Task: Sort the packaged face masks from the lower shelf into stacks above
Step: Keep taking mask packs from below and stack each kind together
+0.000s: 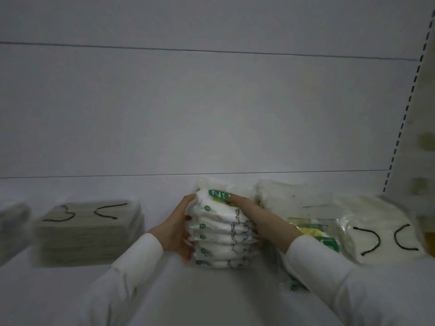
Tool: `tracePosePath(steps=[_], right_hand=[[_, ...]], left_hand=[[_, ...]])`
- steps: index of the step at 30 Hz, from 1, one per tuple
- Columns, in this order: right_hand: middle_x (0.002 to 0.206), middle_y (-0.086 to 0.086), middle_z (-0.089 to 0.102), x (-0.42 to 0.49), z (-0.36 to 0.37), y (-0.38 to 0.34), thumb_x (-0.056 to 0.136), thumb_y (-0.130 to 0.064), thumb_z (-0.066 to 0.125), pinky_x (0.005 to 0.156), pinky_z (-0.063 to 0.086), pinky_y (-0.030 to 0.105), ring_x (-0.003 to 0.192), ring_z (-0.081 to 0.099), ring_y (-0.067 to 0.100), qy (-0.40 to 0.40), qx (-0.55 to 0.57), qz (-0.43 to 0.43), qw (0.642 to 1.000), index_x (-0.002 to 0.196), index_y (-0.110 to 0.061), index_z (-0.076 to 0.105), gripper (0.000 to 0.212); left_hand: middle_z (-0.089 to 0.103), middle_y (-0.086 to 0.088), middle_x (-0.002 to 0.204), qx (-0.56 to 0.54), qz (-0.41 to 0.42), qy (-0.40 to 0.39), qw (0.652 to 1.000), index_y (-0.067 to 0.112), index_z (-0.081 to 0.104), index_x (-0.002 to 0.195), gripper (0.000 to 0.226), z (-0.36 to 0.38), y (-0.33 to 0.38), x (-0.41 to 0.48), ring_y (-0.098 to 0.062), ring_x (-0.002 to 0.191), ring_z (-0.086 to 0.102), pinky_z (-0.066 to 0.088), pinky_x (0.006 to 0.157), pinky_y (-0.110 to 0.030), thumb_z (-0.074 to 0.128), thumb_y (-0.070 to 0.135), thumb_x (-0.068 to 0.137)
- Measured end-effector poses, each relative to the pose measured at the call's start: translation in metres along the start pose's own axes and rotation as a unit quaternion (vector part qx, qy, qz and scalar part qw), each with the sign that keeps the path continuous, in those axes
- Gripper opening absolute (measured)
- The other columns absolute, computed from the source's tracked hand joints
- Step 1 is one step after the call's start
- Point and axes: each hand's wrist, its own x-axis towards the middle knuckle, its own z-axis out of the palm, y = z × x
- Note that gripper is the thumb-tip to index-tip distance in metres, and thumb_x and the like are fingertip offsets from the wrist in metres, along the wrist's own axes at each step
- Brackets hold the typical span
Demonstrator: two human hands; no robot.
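- Reaching in from the bottom edge, two arms in white long sleeves (131,269) stretch over the plain white shelf board (211,300), one on each side of a pile.
- The left hand (177,228) stands on edge with its palm against the pile's left side. The thumb is up by the top corner, and the fingers are spread and only slightly bent, pressing rather than wrapping.
- The right hand (253,220) comes in from the right and lies over the top. Its fingers are stretched nearly straight across the uppermost pack and press down on it. One nail looks green.
- Between the two hands, in the middle of the shelf, stands the stack of white face masks in clear plastic packs (220,234).
  - It is several packs high, puffy and a little uneven.
  - Each pack shows a small round green mark near its left edge and a grey line drawing near its right.
  - The top pack carries a green label with white letters.
- Just to the right, partly under the right forearm, lies a loose heap of clear packs printed yellow and green (313,231).
- Beyond that heap to the right sit white masks with black ear loops in crinkled clear film (386,236).
- Well apart on the left is a squared pile of flat beige masks with black ear loops (89,234). A blurred pale pile (11,222) shows at the frame's edge.
- Farther back on the right is a mound of white packs (294,196).
- Behind everything are the grey back panel (211,109) and a slotted upright (404,118).
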Motion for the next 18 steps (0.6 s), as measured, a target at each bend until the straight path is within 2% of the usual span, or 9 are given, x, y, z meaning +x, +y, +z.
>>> tracePosePath(steps=[2,5,7,8,10,12,14,16,18], right_hand=[[0.115,0.013,0.065,0.049,-0.004,0.021,0.021,-0.069,0.082,0.088,0.054,0.046,0.098,0.066,0.032,0.015,0.013,0.002,1.0,0.124,-0.018,0.057,0.117],[0.124,0.011,0.06,0.071,-0.003,0.036,0.017,-0.072,0.083,0.087,0.052,0.053,0.103,0.063,0.034,0.019,0.062,-0.011,0.998,0.134,-0.024,0.046,0.132],[0.125,0.01,0.058,0.05,0.004,0.032,0.021,-0.068,0.085,0.089,0.053,0.049,0.106,0.061,0.032,0.031,0.094,-0.022,0.995,0.134,-0.019,0.041,0.131],[0.123,0.009,0.058,0.028,0.01,0.028,0.024,-0.064,0.086,0.09,0.053,0.046,0.106,0.061,0.031,0.035,0.109,-0.034,0.993,0.133,-0.018,0.038,0.128],[0.118,0.005,0.061,-0.011,0.016,0.025,0.029,-0.057,0.088,0.091,0.052,0.043,0.102,0.063,0.027,0.049,0.132,-0.088,0.986,0.13,-0.017,0.036,0.12],[0.111,-0.002,0.061,-0.034,0.016,0.033,0.046,-0.042,0.09,0.086,0.054,0.035,0.096,0.063,0.017,0.037,0.135,-0.161,0.977,0.128,-0.021,0.033,0.103],[0.108,-0.009,0.058,-0.043,0.013,0.047,0.062,-0.014,0.087,0.073,0.054,0.023,0.09,0.061,0.006,0.023,0.124,-0.215,0.968,0.128,-0.028,0.026,0.091],[0.113,-0.005,0.059,-0.046,0.011,0.061,0.058,-0.002,0.086,0.069,0.056,0.023,0.093,0.063,0.009,-0.002,0.1,-0.23,0.968,0.131,-0.027,0.026,0.098],[0.125,0.003,0.057,-0.045,0.01,0.072,0.045,-0.01,0.091,0.077,0.058,0.032,0.104,0.062,0.019,-0.026,0.066,-0.21,0.975,0.135,-0.024,0.027,0.112]], left_hand=[[0.06,-0.021,0.116,0.019,0.021,0.012,1.0,0.021,0.055,0.121,0.106,0.001,0.0,-0.005,-0.043,0.099,0.056,0.039,0.093,-0.052,0.051,0.086,0.038],[0.068,-0.018,0.094,0.023,0.041,0.004,0.999,0.019,0.065,0.103,0.096,0.001,0.0,-0.014,-0.038,0.083,0.059,0.044,0.081,-0.043,0.049,0.089,0.039],[0.07,-0.019,0.094,0.024,0.059,0.008,0.998,0.018,0.068,0.099,0.086,0.0,-0.001,-0.016,-0.04,0.09,0.063,0.045,0.083,-0.042,0.05,0.086,0.051],[0.07,-0.019,0.102,0.018,0.075,0.013,0.997,0.019,0.068,0.104,0.081,0.0,-0.002,-0.016,-0.041,0.098,0.063,0.045,0.088,-0.045,0.052,0.083,0.056],[0.068,-0.017,0.109,-0.037,0.149,-0.021,0.988,0.017,0.064,0.113,0.071,0.002,-0.002,-0.017,-0.037,0.102,0.062,0.045,0.092,-0.045,0.059,0.07,0.065],[0.059,-0.017,0.127,-0.106,0.22,-0.028,0.969,0.014,0.05,0.132,0.088,-0.003,-0.005,-0.012,-0.037,0.112,0.057,0.04,0.103,-0.051,0.075,0.054,0.058],[0.048,-0.015,0.139,-0.142,0.284,-0.041,0.947,0.023,0.034,0.143,0.112,-0.009,-0.013,-0.008,-0.038,0.119,0.051,0.033,0.107,-0.056,0.086,0.035,0.044],[0.053,-0.012,0.131,-0.165,0.307,-0.084,0.934,0.026,0.034,0.14,0.122,-0.009,-0.026,-0.009,-0.035,0.112,0.056,0.043,0.098,-0.05,0.087,0.018,0.03],[0.057,-0.011,0.123,-0.166,0.297,-0.11,0.934,0.026,0.038,0.135,0.129,-0.007,-0.04,-0.01,-0.032,0.099,0.062,0.053,0.081,-0.042,0.09,0.016,0.017]])
